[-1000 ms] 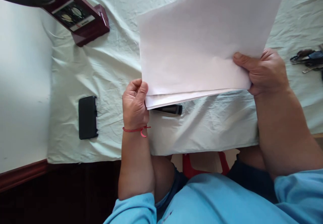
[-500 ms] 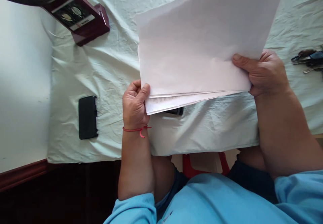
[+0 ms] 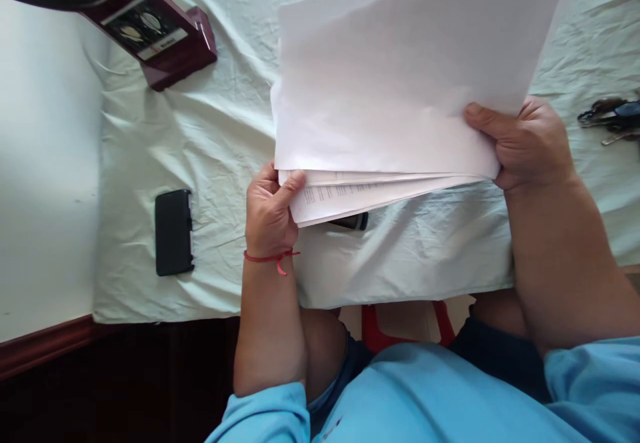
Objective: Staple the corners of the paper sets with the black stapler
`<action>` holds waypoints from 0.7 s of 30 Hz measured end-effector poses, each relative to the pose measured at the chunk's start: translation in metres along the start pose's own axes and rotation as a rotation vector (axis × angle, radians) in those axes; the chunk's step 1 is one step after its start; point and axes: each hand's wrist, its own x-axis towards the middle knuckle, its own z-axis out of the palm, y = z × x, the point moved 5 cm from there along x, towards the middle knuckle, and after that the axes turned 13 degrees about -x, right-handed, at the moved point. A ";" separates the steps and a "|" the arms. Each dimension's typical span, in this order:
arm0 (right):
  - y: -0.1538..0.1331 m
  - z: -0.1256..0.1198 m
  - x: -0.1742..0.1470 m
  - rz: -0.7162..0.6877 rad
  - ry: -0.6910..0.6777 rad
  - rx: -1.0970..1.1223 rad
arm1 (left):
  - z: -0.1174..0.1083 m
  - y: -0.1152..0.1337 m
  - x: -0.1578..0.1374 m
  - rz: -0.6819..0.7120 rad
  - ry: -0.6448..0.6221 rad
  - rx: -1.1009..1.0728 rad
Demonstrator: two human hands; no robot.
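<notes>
A stack of white paper sheets (image 3: 390, 90) is held up above the cloth-covered table, its top sheet blank. Lower sheets fan out along the near edge and show some printed lines. My left hand (image 3: 274, 210) pinches the near left corner, thumb on top of the lower sheets, fingers behind. My right hand (image 3: 530, 140) grips the right side, its thumb pressed on the top sheet and the other fingers hidden beneath. Under the near edge of the paper, one end of a dark object (image 3: 357, 220) peeks out, mostly covered.
The table carries a wrinkled pale green cloth (image 3: 200, 130). A black phone-like case (image 3: 173, 232) lies at the left. A maroon fan base (image 3: 170, 36) stands at the back left. A bunch of keys (image 3: 610, 120) is at the far right. Below the table edge, a red stool (image 3: 370, 330) shows.
The top sheet's left part has shifted up, away from my left thumb, baring more of the printed sheets below. My left hand has moved slightly right and down; my right hand barely moves.
</notes>
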 end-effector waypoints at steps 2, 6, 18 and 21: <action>0.001 -0.001 0.001 -0.008 0.002 0.015 | -0.001 -0.002 0.000 -0.004 -0.008 0.017; 0.000 0.001 -0.001 -0.014 0.000 0.020 | -0.001 -0.004 0.000 0.004 0.016 -0.005; -0.004 0.005 -0.005 -0.004 0.013 -0.005 | 0.010 -0.004 -0.002 -0.006 0.054 -0.069; -0.007 0.006 -0.005 -0.027 0.013 -0.001 | 0.005 -0.004 0.000 0.019 0.061 -0.047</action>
